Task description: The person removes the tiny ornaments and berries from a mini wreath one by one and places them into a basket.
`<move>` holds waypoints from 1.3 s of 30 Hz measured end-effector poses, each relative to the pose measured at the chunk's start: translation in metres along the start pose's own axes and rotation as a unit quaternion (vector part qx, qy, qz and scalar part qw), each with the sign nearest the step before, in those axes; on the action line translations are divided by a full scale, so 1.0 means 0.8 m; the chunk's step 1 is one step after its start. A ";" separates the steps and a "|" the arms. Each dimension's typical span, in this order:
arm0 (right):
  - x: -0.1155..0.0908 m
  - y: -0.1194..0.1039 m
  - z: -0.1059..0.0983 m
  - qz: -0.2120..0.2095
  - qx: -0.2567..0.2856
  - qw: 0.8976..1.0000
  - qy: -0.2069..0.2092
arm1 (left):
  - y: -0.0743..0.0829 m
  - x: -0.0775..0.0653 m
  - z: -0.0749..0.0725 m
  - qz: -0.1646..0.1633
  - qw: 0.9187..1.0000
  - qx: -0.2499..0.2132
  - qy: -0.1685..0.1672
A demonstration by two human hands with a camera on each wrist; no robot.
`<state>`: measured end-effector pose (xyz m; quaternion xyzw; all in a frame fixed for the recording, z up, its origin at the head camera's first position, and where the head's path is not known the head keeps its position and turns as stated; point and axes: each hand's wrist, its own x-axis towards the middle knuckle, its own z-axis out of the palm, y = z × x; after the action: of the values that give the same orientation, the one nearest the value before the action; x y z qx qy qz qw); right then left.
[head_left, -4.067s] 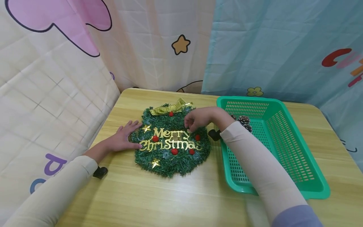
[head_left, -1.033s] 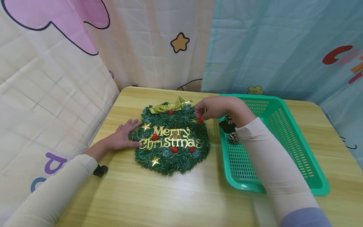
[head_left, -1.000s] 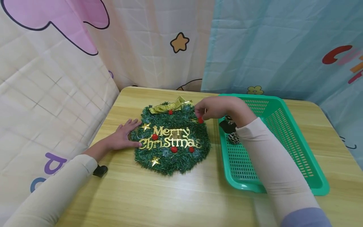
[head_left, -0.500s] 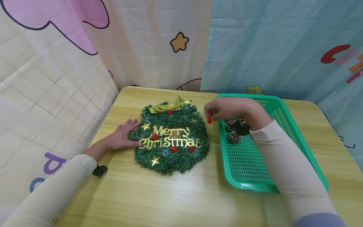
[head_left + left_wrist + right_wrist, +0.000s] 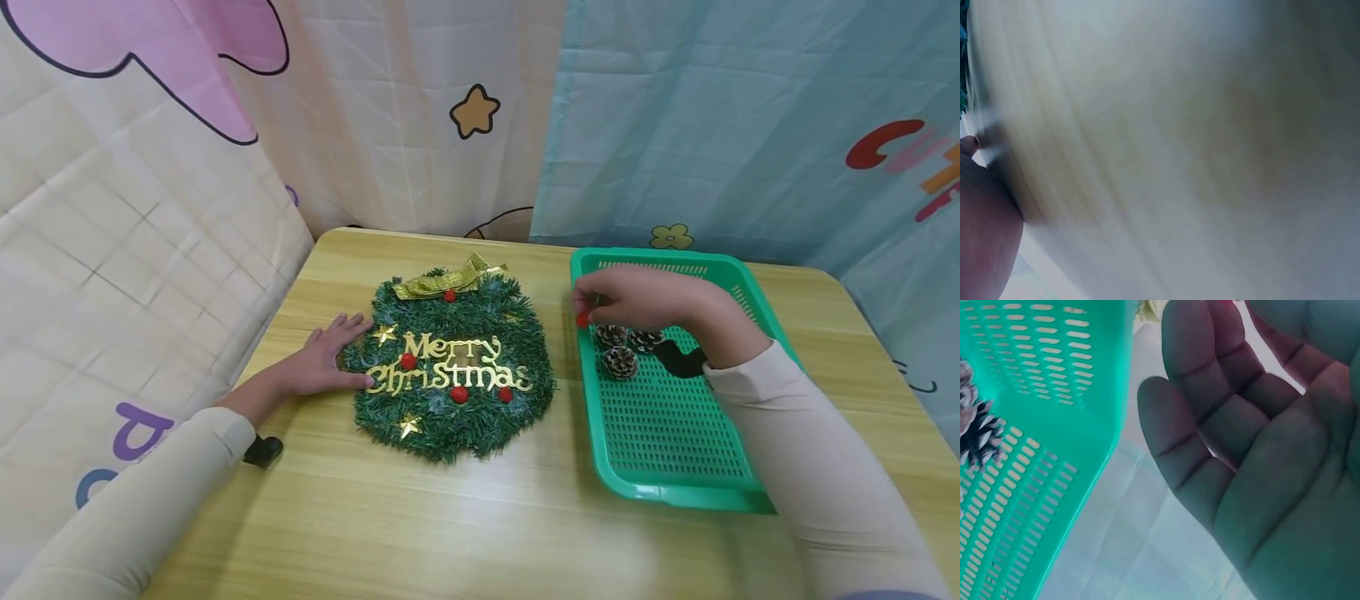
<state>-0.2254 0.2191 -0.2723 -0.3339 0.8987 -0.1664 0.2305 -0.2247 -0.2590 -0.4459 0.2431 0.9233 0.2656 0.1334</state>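
Observation:
A green Christmas wreath (image 5: 450, 433) lies flat on the wooden table, with gold "Merry Christmas" lettering (image 5: 483, 379), gold stars, several red balls and a gold bow (image 5: 453, 282) at its top. Against its left edge rests my left hand (image 5: 326, 362), fingers spread and thumb by the lettering. My right hand (image 5: 637, 298) pinches a small red ball (image 5: 582, 319) over the left rim of a green basket (image 5: 660, 492). In the right wrist view the curled fingers (image 5: 1191, 344) hide nearly all of the ball. The left wrist view is mostly blurred table (image 5: 1166, 150).
Several pine cones (image 5: 620, 362) with white tips sit in the basket's left part, below my right hand. Printed curtains (image 5: 420, 150) hang behind the table's back edge. Each wrist carries a black camera, such as the left one (image 5: 263, 451).
The red ball at the wreath's right side has come off in my right hand. That hand has moved rightward with it from the wreath to the basket. My left hand stays put.

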 end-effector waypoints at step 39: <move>-0.048 0.111 0.046 0.107 0.022 0.993 -0.048 | 0.005 -0.005 -0.001 0.002 1.000 -0.004 0.005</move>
<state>-0.2267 0.3037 -0.3313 -0.2386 0.9131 -0.1443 0.2975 -0.2204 -0.2585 -0.4428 0.2432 0.9224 0.2709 0.1288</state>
